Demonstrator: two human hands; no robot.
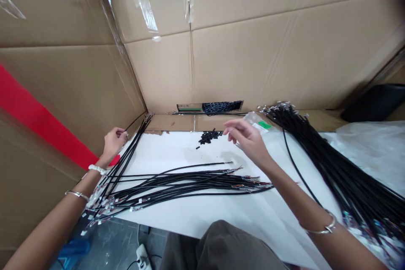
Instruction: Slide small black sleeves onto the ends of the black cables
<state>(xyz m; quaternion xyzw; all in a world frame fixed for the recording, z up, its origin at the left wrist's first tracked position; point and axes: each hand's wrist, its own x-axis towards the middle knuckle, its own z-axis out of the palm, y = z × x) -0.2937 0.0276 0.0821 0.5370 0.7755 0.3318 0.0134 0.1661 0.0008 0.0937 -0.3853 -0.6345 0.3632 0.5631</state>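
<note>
My left hand (114,142) is at the left side of the table, its fingers closed around a thin black cable (134,122) that sticks out toward the back corner. Beside it, several black cables (134,137) lean in a loose bundle. My right hand (245,134) hovers just right of a small pile of short black tube pieces (209,136). Its fingers are loosely bent and apart, with nothing visible between them. Across the table's front lies another bunch of black cables (190,179), with bare coloured wires at the right ends and white connectors at the left.
A thick bundle of black cables (329,160) covers the right side. Behind my right hand lies a clear bag with a green label (263,125). Cardboard walls (237,59) enclose the white table (177,149). A red strip (41,122) runs along the left, and a power strip (143,257) is below.
</note>
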